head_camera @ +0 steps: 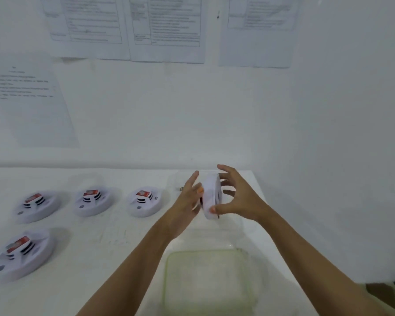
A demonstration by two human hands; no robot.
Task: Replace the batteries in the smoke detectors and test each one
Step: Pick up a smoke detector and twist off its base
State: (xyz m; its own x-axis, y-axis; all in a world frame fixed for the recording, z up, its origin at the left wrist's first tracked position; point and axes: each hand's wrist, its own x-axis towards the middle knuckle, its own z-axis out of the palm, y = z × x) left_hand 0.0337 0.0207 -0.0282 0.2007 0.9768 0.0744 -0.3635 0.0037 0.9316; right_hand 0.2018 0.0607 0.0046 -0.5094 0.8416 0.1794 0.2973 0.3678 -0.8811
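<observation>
A white round smoke detector [209,197] is held on edge above the table, near its far right corner. My right hand [235,197] grips it, thumb on the lower rim and fingers spread behind it. My left hand [187,201] rests against its left face with the fingers stretched out; something red shows between that hand and the detector. Several more white detectors lie flat on the left: three in a row [38,207] [94,201] [145,201] and one nearer [21,254]. Each carries a red and white battery on top.
A clear plastic box with a greenish rim [167,270] sits on the white table [100,258] just in front of my arms. Printed sheets [167,30] hang on the wall behind. The table's right edge runs close to my right forearm.
</observation>
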